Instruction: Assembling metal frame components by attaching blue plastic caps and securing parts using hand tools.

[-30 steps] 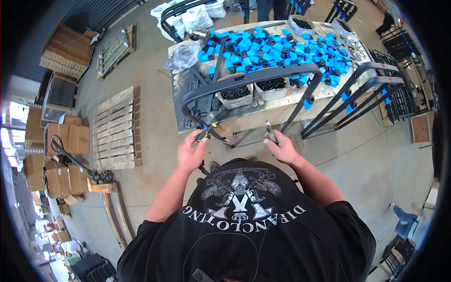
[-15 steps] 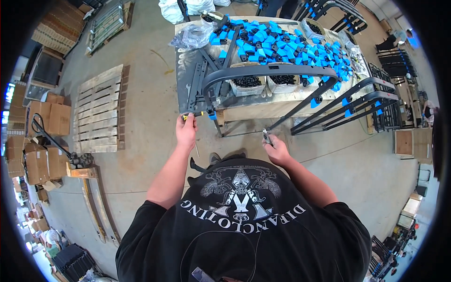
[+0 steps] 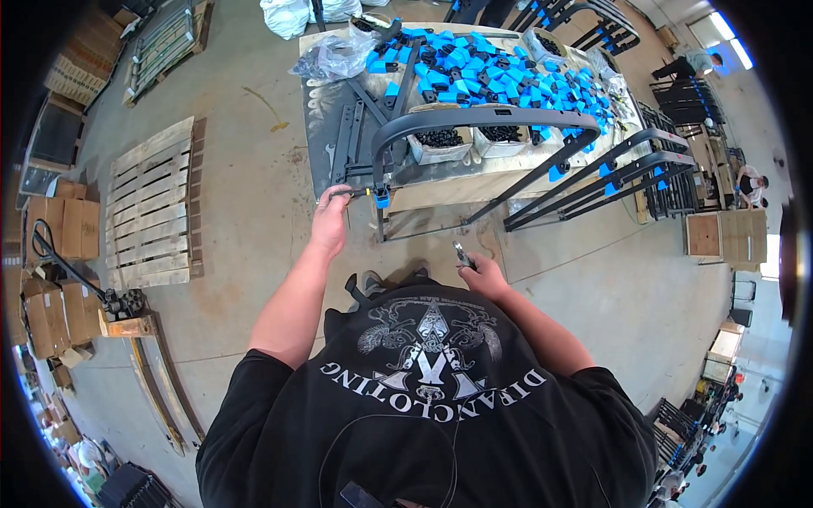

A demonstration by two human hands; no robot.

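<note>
My left hand (image 3: 329, 227) is closed around a slim hand tool (image 3: 354, 192) with a black and yellow grip. That tool points right, close to a blue fitting (image 3: 382, 200) low on a dark curved metal frame (image 3: 487, 121). Whether it touches the fitting I cannot tell. In my right hand (image 3: 483, 275), held lower and away from the frame, is a short metal tool (image 3: 460, 251) with a shiny tip; its kind is unclear. The frame arches over the near edge of a worktable (image 3: 406, 200).
A heap of blue and black plastic parts (image 3: 474, 72) covers much of the tabletop, beside boxes of small black pieces (image 3: 440, 140). More dark frames (image 3: 622, 182) lean at the right. A wooden pallet (image 3: 152, 212) and a pallet jack (image 3: 127, 309) stand left. Other people (image 3: 750, 186) are farther off.
The camera view has shifted, so the table sits farther left. My left hand has raised its tool toward the blue fitting. My right hand has drawn back from the frame's leg.
</note>
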